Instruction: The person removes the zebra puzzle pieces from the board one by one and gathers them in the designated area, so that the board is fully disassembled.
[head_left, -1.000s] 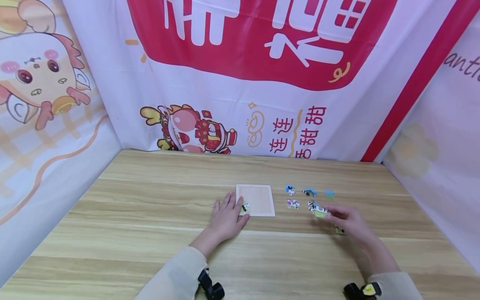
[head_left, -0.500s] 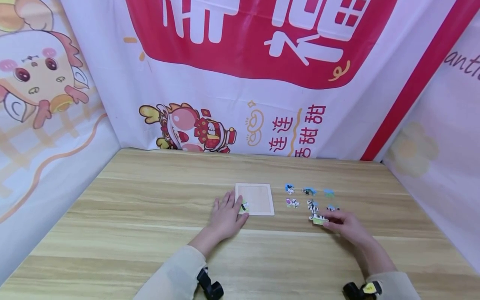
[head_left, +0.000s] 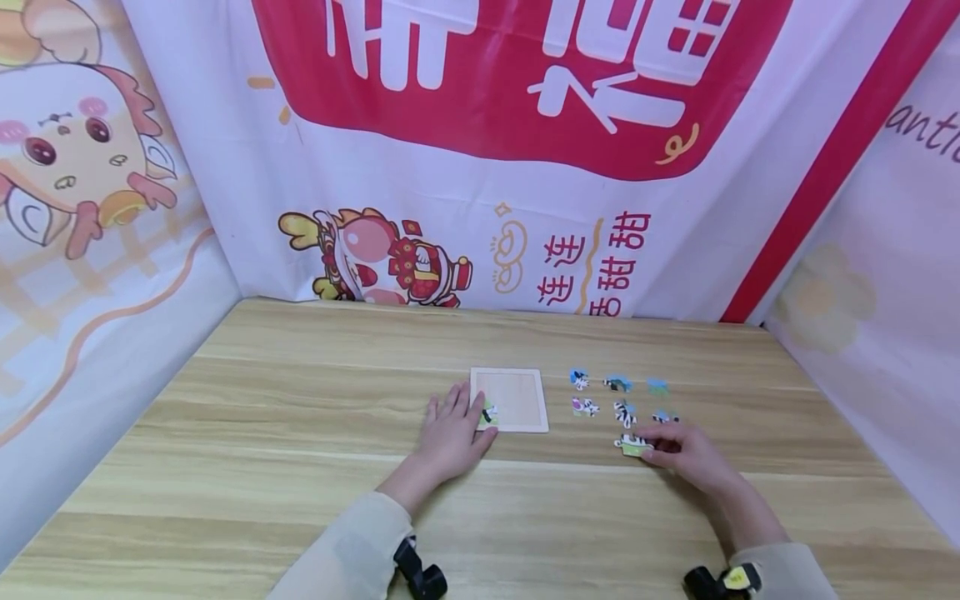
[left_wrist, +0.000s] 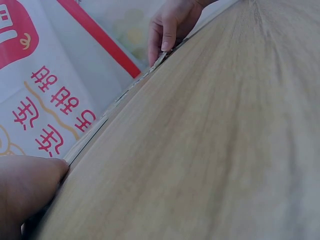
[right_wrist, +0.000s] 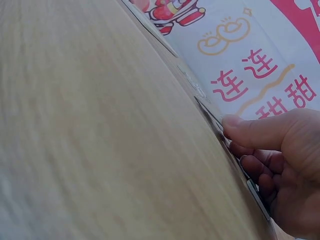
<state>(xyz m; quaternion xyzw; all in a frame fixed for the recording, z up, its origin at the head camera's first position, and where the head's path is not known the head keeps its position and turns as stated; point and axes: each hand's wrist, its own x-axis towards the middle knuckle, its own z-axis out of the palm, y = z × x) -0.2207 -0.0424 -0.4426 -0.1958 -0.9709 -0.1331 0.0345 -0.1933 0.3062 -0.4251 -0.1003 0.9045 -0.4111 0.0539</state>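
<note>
My left hand (head_left: 450, 437) lies flat with spread fingers on the left edge of a square wooden puzzle tray (head_left: 544, 408). One green-and-white puzzle piece (head_left: 490, 413) sits in the tray's lower left corner, partly covered by the fingers. To the right, my right hand (head_left: 697, 457) pinches a green puzzle piece with black-and-white stripes (head_left: 633, 445) between thumb and fingers, low over the table. In the right wrist view the held piece (right_wrist: 207, 112) appears edge-on and tilted, and another thin piece (right_wrist: 257, 199) is under the curled fingers.
Several loose puzzle pieces lie in two rows right of the tray, among them a blue one (head_left: 657, 386), a striped one (head_left: 625, 412) and a purple-and-white one (head_left: 585, 407). Printed cloth (head_left: 420, 167) stands along the wooden table's (head_left: 300, 467) back edge and sides.
My right hand has brought the striped green piece down toward the near side and slightly left, uncovering a striped piece and a blue one behind it. My left hand stays on the tray.
</note>
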